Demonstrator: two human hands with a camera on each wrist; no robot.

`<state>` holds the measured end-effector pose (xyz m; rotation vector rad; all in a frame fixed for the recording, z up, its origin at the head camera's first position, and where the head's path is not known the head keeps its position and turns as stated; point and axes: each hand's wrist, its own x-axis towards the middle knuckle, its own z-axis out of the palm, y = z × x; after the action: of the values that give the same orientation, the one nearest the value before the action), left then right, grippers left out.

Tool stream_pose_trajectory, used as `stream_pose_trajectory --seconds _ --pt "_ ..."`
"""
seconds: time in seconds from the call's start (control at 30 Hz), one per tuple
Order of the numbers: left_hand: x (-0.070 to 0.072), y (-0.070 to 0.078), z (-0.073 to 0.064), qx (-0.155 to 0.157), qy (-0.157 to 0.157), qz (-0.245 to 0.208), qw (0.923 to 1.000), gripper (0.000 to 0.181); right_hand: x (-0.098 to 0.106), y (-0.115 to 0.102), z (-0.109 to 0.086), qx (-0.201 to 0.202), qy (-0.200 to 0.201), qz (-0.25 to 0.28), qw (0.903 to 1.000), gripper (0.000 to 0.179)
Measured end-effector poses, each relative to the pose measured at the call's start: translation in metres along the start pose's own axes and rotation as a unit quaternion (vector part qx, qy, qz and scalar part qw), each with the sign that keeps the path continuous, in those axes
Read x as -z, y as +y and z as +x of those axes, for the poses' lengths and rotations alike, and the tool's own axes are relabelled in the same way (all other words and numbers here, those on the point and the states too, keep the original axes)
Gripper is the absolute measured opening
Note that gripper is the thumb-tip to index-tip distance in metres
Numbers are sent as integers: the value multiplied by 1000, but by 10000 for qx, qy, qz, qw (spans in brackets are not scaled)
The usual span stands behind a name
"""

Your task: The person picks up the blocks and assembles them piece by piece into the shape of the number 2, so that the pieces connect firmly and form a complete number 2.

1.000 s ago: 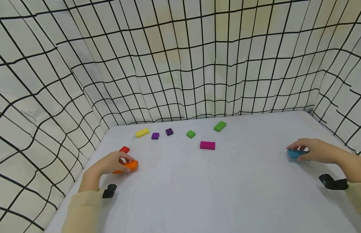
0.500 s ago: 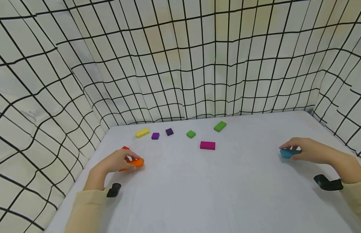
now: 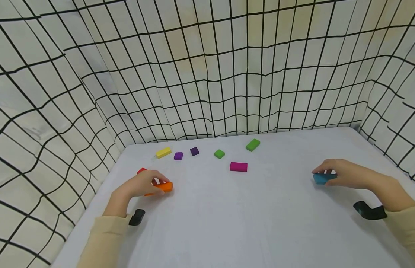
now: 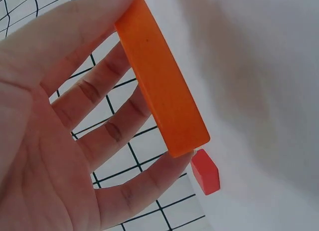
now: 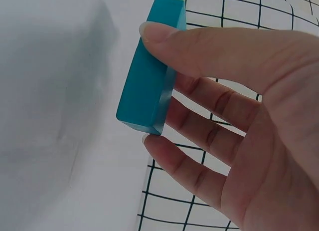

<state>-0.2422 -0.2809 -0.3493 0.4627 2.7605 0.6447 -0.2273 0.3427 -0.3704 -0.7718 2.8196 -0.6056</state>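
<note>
On the left side of the table, my left hand [image 3: 140, 185] pinches a long orange block [image 4: 162, 81] between thumb and fingers. A shadow falls on the cloth beneath that block. Just behind the hand lies a red block [image 4: 205, 172], partly hidden by it in the head view. Over on the right, my right hand [image 3: 349, 174] holds a blue block [image 5: 149, 71], its thumb on one long face and the fingers on the opposite side. The blue block's shadow also shows on the cloth.
Between the hands lies a magenta block [image 3: 239, 167]. Farther back are a long green block [image 3: 252, 145], a small green block [image 3: 219, 154], a dark purple block [image 3: 194, 151], a purple block [image 3: 178, 156] and a yellow block [image 3: 163, 152]. A white wall with black grid lines [image 3: 207, 80] encloses the table.
My left hand has moved to the right with the orange block. My right hand has moved to the left with the blue block. The other blocks have stayed put.
</note>
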Motion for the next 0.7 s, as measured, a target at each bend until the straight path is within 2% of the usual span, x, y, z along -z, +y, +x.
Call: stream_pose_trajectory --seconds 0.37,0.7 --pt "-7 3 1 109 -44 -162 9998 29 -9 -14 8 184 -173 -65 9997 40" --pt "-10 8 3 -128 -87 29 9999 29 -17 -29 14 379 -256 -106 9989 39"
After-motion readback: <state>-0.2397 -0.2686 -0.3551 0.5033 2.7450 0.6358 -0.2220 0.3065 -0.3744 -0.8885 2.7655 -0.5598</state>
